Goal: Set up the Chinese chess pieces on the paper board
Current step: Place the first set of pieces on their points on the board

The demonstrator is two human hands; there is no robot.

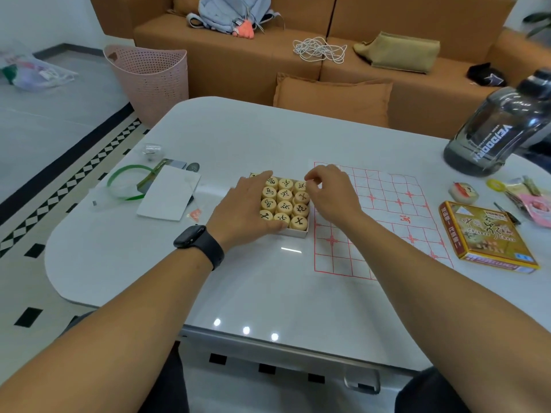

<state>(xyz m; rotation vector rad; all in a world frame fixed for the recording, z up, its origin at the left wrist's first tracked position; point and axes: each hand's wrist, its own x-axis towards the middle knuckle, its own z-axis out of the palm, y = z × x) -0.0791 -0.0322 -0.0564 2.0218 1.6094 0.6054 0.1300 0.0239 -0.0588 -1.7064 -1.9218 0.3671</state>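
Resting on a white table, the left hand lay flat against the left side of a small white tray packed with round wooden chess pieces. Its fingers were loosely curved around the tray's near and far left corners, steadying the tray rather than lifting any piece. A dark watch sat on that wrist. The pieces stood face up in tight rows, their black characters upward. Just right of them, the right hand hovered at the tray's far right corner, fingertips pinched together over one piece there; whether they actually gripped it I could not tell. Under and to the right of that hand lay the paper board, flat and bare, its long axis running from the near edge away and slightly rightward. Further right sat the printed game box.
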